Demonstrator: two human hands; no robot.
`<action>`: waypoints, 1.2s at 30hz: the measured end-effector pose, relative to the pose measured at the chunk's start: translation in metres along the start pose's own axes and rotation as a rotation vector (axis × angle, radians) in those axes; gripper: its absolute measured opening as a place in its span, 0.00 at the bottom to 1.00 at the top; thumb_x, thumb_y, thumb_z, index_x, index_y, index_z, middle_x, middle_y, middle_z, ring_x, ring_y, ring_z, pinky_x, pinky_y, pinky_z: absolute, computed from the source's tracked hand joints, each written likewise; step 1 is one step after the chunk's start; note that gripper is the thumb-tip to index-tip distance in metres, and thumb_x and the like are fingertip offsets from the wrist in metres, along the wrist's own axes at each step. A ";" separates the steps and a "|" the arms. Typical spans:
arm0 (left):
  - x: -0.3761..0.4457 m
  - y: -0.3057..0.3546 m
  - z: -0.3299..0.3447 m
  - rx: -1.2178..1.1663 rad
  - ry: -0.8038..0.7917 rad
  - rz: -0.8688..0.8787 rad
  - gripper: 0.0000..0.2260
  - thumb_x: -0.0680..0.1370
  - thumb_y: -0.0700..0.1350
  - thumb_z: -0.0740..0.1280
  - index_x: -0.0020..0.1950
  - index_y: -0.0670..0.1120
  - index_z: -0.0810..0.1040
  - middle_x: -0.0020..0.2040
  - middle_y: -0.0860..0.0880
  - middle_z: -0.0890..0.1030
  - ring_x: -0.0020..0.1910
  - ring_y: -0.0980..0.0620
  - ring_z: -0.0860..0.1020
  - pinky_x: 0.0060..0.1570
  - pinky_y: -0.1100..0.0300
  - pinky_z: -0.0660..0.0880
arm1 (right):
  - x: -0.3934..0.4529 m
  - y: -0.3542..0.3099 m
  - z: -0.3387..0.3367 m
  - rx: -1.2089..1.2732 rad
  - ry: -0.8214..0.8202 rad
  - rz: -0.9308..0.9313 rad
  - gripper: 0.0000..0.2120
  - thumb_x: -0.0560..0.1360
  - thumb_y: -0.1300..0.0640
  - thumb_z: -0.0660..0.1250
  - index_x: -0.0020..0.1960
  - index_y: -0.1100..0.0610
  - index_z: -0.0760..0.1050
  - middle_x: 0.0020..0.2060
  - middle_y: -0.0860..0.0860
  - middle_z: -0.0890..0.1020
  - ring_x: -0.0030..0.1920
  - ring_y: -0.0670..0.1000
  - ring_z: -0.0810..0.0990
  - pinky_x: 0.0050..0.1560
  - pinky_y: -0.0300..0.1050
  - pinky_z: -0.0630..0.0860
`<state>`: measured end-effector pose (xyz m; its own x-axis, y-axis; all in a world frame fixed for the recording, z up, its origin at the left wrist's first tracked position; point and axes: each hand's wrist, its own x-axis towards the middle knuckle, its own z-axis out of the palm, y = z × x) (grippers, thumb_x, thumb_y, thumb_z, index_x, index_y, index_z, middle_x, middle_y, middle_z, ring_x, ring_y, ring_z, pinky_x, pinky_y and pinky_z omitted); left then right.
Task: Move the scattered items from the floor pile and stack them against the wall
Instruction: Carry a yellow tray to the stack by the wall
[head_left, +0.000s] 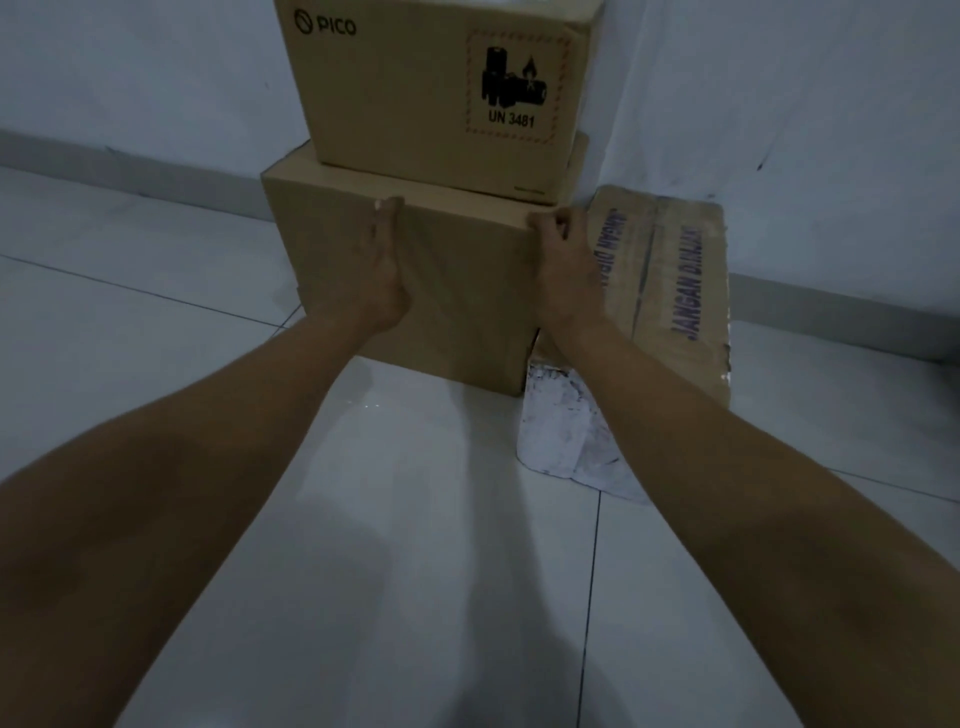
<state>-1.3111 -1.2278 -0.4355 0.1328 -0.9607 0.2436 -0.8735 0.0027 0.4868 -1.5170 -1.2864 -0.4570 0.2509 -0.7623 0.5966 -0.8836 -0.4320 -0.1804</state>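
Observation:
A plain brown cardboard box (457, 291) stands on the floor against the wall. On top of it sits a second carton (415, 88) printed PICO with a UN 3481 battery label. My left hand (382, 265) lies flat against the lower box's front face, fingers straight and reaching its top edge. At the box's top right corner my right hand (563, 260) rests with its fingers curled over the edge. A worn carton (675, 291) with purple lettering leans to the right of the stack, and a white wrapped bundle (561, 431) lies in front of it.
The white wall (156, 78) with a grey skirting runs behind the stack and meets another wall at the corner on the right. Pale floor tiles (415, 519) stretch toward me on the left and front.

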 end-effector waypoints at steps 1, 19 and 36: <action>0.000 -0.001 -0.001 -0.025 0.014 -0.009 0.39 0.75 0.33 0.64 0.79 0.46 0.45 0.77 0.39 0.55 0.71 0.38 0.63 0.66 0.47 0.66 | -0.001 -0.003 -0.001 -0.044 0.023 0.026 0.19 0.77 0.68 0.57 0.68 0.59 0.69 0.65 0.61 0.68 0.56 0.62 0.73 0.51 0.58 0.75; 0.011 -0.008 -0.011 -0.087 -0.148 0.006 0.40 0.75 0.35 0.64 0.79 0.54 0.46 0.79 0.45 0.47 0.78 0.45 0.50 0.73 0.48 0.59 | -0.002 -0.016 -0.027 0.460 -0.052 0.319 0.15 0.77 0.57 0.62 0.39 0.40 0.62 0.47 0.47 0.69 0.46 0.50 0.71 0.50 0.52 0.71; 0.008 0.020 -0.007 0.006 -0.116 -0.021 0.36 0.78 0.41 0.64 0.79 0.47 0.46 0.76 0.40 0.59 0.73 0.41 0.62 0.67 0.53 0.63 | -0.001 0.016 -0.036 0.090 -0.127 0.232 0.14 0.75 0.55 0.63 0.59 0.57 0.73 0.60 0.58 0.71 0.57 0.60 0.71 0.50 0.51 0.73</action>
<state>-1.3242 -1.2338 -0.4178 0.0964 -0.9863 0.1341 -0.8740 -0.0195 0.4855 -1.5454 -1.2748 -0.4320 0.0981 -0.8978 0.4294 -0.8860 -0.2753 -0.3732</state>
